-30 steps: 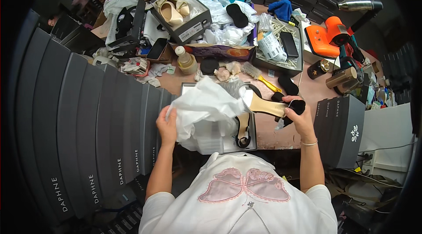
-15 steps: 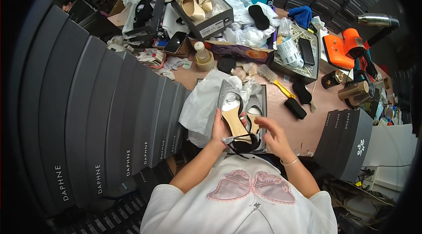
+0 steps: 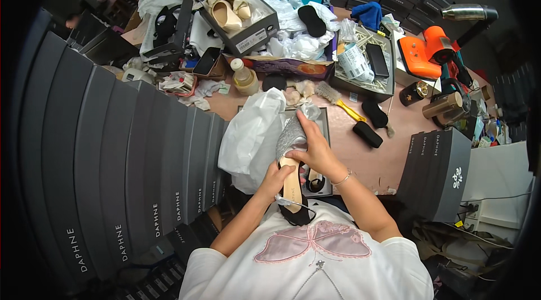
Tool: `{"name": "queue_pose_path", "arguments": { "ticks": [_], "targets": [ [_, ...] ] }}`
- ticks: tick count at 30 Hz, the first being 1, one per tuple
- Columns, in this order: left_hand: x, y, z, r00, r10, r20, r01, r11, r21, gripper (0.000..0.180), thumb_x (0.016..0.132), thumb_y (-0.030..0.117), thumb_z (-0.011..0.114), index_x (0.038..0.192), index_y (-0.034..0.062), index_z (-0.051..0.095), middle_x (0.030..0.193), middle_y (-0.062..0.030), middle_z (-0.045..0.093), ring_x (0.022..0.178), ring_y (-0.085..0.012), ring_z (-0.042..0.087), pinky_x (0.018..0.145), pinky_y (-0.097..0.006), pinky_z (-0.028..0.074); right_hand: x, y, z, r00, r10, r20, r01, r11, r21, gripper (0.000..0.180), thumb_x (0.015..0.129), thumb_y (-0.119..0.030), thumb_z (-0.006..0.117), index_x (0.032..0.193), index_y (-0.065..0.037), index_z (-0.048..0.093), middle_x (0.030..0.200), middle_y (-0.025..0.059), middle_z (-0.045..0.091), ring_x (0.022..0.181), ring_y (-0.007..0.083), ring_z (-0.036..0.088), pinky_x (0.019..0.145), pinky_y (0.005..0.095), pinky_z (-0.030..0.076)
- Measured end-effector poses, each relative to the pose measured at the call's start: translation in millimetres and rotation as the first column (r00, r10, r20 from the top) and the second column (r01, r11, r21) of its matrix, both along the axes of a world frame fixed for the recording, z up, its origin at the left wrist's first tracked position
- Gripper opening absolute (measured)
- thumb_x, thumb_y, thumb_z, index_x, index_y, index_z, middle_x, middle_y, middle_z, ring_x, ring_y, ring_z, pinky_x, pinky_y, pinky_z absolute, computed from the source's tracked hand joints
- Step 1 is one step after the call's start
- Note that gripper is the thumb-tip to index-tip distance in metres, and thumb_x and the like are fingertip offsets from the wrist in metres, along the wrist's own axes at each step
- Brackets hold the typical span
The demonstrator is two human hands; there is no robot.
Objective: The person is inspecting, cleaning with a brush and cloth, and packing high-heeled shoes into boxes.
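Observation:
A glittery silver pointed shoe (image 3: 291, 186) with a beige insole and black heel part is held over an open shoebox (image 3: 325, 125), toe pointing away from me. My left hand (image 3: 274, 180) grips its middle, thumb on the insole. My right hand (image 3: 316, 150) wraps the toe part, with the thumb near the opening. A thin strap hangs by the heel end, close to my shirt. The second shoe (image 3: 315, 180) lies in the box, mostly hidden behind my right hand and wrist. White tissue paper (image 3: 248, 136) spills over the box's left side.
Tall stacks of dark shoeboxes (image 3: 112, 153) wall the left; more boxes (image 3: 434, 170) stand at right. Beyond the box are a yellow-handled brush (image 3: 350, 110), black pads (image 3: 367, 134), a bottle (image 3: 245, 78), an orange device (image 3: 414, 58) and a box of beige shoes (image 3: 242, 35).
My right hand has moved from the shoe's right side onto its toe. The shoe has come nearer my body, and my left thumb now presses on the insole. The whole view has shifted slightly.

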State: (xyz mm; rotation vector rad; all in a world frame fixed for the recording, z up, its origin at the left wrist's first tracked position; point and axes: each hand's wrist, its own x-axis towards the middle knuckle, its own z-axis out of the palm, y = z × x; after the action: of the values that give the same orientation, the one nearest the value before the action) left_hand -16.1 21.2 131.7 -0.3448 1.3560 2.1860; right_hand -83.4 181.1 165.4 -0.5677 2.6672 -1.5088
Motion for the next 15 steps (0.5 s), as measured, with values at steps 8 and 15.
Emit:
{"name": "queue_pose_path", "arguments": {
  "ticks": [8, 15],
  "targets": [
    [-2, -20, 13, 0.992, 0.122, -0.038, -0.124, 0.989, -0.077, 0.036, 0.088, 0.016, 0.056, 0.119, -0.0017, 0.05, 0.088, -0.0107, 0.064, 0.063, -0.0199, 0.067, 0.054, -0.031, 0.055, -3, 11, -20, 0.964, 0.069, 0.258, -0.007, 0.972, -0.233, 0.11, 0.069, -0.017, 0.082, 0.151, -0.012, 0.01, 0.146, 0.0257, 0.029, 0.131, 0.0362, 0.04, 0.105, 0.0385, 0.037],
    [27, -126, 38, 0.898, 0.412, -0.155, -0.44, 0.823, -0.36, 0.036, 0.084, 0.01, 0.055, 0.118, -0.0008, 0.049, 0.089, -0.011, 0.061, 0.061, -0.0182, 0.064, 0.056, -0.031, 0.055, -13, -72, -13, 0.945, 0.327, -0.022, -0.304, 0.9, 0.311, 0.104, 0.062, -0.024, 0.085, 0.147, -0.018, 0.025, 0.15, 0.0251, 0.019, 0.138, 0.043, 0.024, 0.111, 0.057, 0.022]
  ]
}}
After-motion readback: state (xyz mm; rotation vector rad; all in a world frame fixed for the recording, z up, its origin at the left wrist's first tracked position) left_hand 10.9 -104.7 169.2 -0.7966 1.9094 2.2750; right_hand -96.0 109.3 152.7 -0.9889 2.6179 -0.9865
